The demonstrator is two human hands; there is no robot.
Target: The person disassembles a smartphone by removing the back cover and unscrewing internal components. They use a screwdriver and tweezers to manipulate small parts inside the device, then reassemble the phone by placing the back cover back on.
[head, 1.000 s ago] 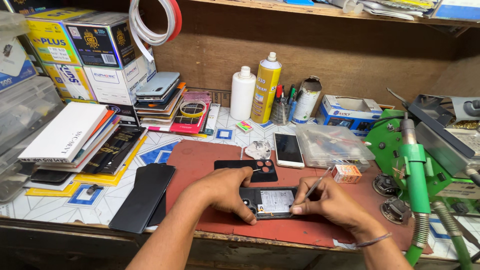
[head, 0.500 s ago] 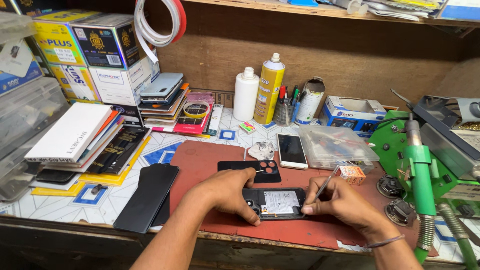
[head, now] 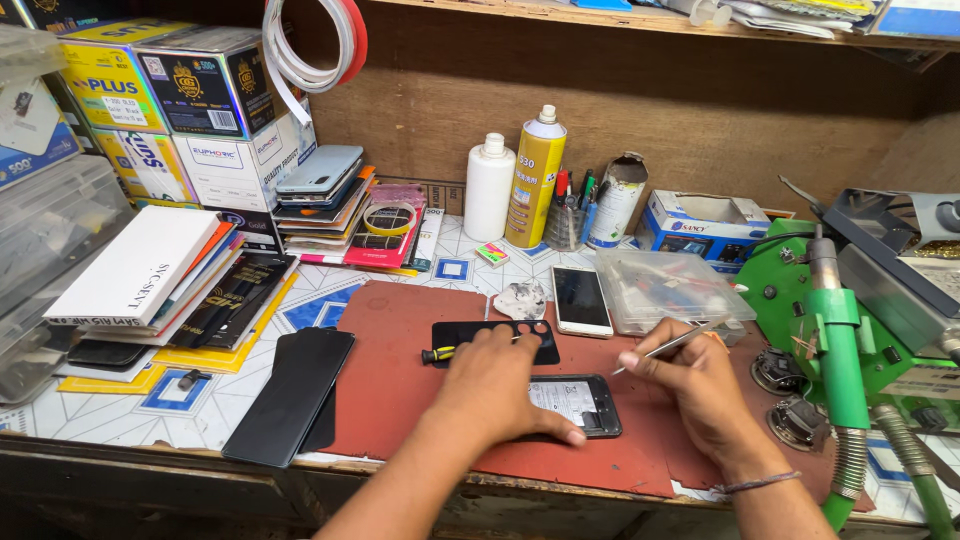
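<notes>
An opened phone [head: 580, 402] lies back-up on the red work mat [head: 400, 370], its insides showing. My left hand [head: 497, 385] rests flat on the phone's left part and pins it to the mat. My right hand [head: 690, 378] hovers just right of the phone and pinches metal tweezers [head: 672, 345], whose tip is raised off the phone. Behind my left hand lies a black back cover with camera holes [head: 540, 335], and a small yellow-handled screwdriver [head: 440, 354] on it.
A white phone [head: 581, 300] and a clear plastic parts box [head: 668, 288] lie behind the mat. A white bottle [head: 490, 188], a yellow spray can [head: 535, 178], stacked boxes [head: 190, 110] and phone cases [head: 320, 195] fill the back left. A black screen panel [head: 292, 395] lies left; green machine [head: 840, 340] right.
My right hand has lifted the tweezers' tip away from the phone and drawn slightly right. My left hand has stayed on the phone. The camera has shifted a little.
</notes>
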